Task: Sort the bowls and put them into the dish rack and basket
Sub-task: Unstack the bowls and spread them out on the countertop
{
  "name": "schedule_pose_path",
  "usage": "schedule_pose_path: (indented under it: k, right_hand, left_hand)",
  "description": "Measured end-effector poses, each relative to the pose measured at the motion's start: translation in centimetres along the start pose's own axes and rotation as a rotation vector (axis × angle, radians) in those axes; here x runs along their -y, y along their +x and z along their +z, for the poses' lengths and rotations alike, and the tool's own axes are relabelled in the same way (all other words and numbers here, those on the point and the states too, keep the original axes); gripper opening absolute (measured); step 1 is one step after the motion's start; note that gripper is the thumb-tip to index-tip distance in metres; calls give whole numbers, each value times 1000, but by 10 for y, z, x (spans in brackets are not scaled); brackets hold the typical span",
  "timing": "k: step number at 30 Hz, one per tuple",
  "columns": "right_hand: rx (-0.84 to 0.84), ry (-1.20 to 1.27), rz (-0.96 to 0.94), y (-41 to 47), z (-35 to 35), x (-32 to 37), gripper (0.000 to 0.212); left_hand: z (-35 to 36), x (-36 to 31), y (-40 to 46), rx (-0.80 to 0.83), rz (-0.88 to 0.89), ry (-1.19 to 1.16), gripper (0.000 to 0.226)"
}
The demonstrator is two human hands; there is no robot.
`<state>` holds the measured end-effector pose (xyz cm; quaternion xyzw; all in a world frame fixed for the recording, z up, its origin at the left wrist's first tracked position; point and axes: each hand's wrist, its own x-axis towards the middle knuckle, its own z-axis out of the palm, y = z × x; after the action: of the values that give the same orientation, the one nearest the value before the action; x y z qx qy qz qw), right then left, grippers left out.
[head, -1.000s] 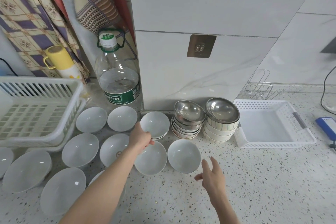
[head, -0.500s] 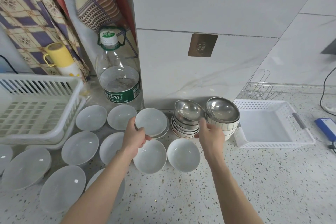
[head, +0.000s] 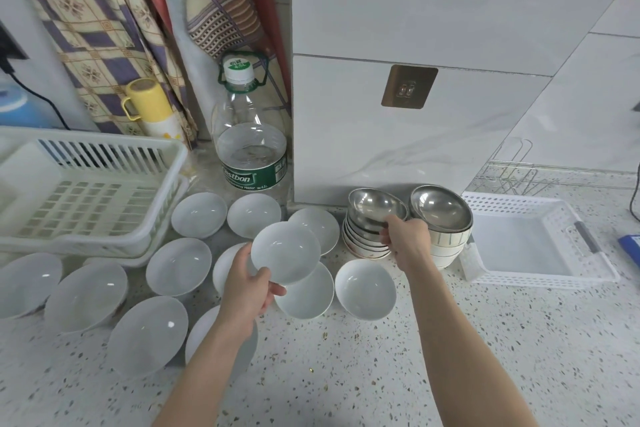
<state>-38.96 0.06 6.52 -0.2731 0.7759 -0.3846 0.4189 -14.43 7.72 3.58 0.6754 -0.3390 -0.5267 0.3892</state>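
Observation:
My left hand (head: 247,291) holds a white bowl (head: 285,251) by its near rim, lifted above the other white bowls on the counter. My right hand (head: 403,236) grips the rim of a steel bowl (head: 375,206), tilted up off the stack of patterned bowls (head: 363,246). A second steel bowl (head: 440,206) tops a stack of striped white bowls to the right. Several white bowls (head: 178,267) lie spread over the left counter. The white dish rack (head: 86,191) stands at the left. The white basket (head: 540,239) sits at the right.
A large water bottle (head: 251,146) stands behind the bowls beside a tiled pillar. A yellow flask (head: 152,107) and hanging cloths are at the back left. A wire rack (head: 512,173) leans behind the basket. A blue object (head: 630,246) lies at the right edge.
My left hand has lifted the white bowl off the stack and drawn it nearer. My right hand went from reaching to gripping the steel bowl and tilting it up.

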Motion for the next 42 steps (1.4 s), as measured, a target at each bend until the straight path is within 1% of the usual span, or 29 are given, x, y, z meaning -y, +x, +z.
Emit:
schedule_pose_path:
  k: [6, 12, 15, 19, 24, 27, 30, 32, 36, 42]
  right_hand:
    - [-4, 58, -84, -11, -4, 1, 23]
    - [138, 184, -135, -48, -26, -16, 28]
    - [178, 200, -131, -69, -36, -36, 30]
    - [170, 190, -120, -93, -49, -75, 35]
    - [142, 206, -71, -125, -62, -132, 39]
    - [100, 159, -53, -141, -67, -161, 38]
    - [68, 66, -48, -150, -68, -183, 37]
    - [56, 2, -39, -152, -66, -194, 39]
    - [34, -65, -14, -153, -61, -204, 42]
    - [17, -114, 20, -149, -56, -210, 38]
  left_hand:
    - [-15, 19, -35, 56, -12, 18, 55]
    - [-11, 58, -72, 114, -84, 84, 58]
    - [-7, 74, -86, 133, -117, 78, 59]
    - [-6, 91, -97, 140, -113, 110, 57]
    - [-11, 103, -103, 163, -98, 154, 61]
    - [-15, 112, -102, 164, -83, 166, 62]
    - [-17, 121, -97, 184, -84, 173, 56]
    - [-17, 125, -94, 197, -79, 179, 56]
    - [-15, 129, -89, 198, -79, 195, 58]
    - [-11, 131, -85, 213, -30, 240, 60]
